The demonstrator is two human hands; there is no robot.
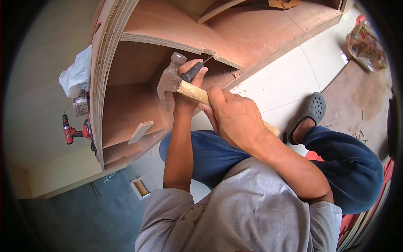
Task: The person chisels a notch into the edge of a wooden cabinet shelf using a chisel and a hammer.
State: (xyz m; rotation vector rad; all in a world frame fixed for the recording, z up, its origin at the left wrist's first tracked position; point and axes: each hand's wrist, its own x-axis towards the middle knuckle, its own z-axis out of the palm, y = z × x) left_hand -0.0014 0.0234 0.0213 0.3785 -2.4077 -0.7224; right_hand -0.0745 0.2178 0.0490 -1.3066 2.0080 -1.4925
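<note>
My left hand (pixel 191 82) grips a black-handled tool (pixel 192 72) with a thin metal blade, its tip at the notched edge of a plywood board (pixel 222 59) in a wooden cabinet. My right hand (pixel 235 115) is closed round the wooden handle of a claw hammer (pixel 193 90). The hammer's rusty steel head is in front of my left hand and hides part of it. The cabinet's inside (pixel 132 71) lies beyond both hands.
A red drill (pixel 72 133), white plastic bag (pixel 77 71) and box (pixel 80 107) sit left of the cabinet. A small wooden piece (pixel 140 131) lies inside it. My legs and shod foot (pixel 312 111) are at right, near a brown sheet with loose nails and a plastic bag (pixel 366 46).
</note>
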